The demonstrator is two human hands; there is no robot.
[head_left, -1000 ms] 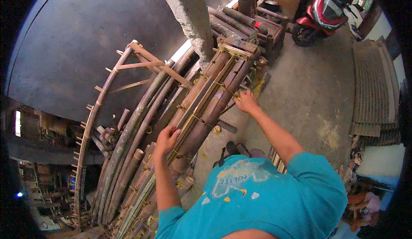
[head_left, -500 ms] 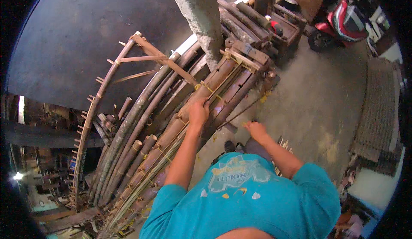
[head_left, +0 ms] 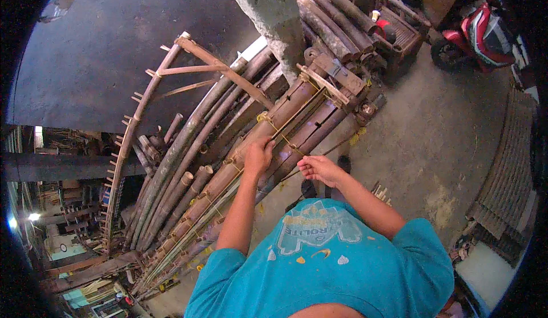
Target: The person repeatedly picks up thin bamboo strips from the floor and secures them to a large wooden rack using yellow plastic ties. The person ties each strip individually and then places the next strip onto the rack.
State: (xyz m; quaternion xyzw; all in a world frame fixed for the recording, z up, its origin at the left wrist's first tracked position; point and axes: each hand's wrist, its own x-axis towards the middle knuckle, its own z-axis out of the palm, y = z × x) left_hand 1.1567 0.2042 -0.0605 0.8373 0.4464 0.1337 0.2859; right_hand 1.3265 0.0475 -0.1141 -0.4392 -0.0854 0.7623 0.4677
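Observation:
Two long brown bamboo poles lie side by side on a slant, with loops of yellow cord along them. Thin pale bamboo strips run lengthwise between the poles. My left hand rests over the far-left pole, its fingers closed around the strips at the gap. My right hand is at the near-right pole's edge, thumb and fingertips pinched together where a yellow cord comes off the pole. The piece between those fingertips is small and partly hidden.
A curved bamboo frame with pegs stands at left, beside stacked bamboo poles. A concrete post rises behind. Beyond the concrete floor are a red motorbike and, on the right, corrugated sheets.
My right hand has moved from over the floor up and left to the pole's edge, beside the cord. The left hand stays on the strips. The view has shifted slightly.

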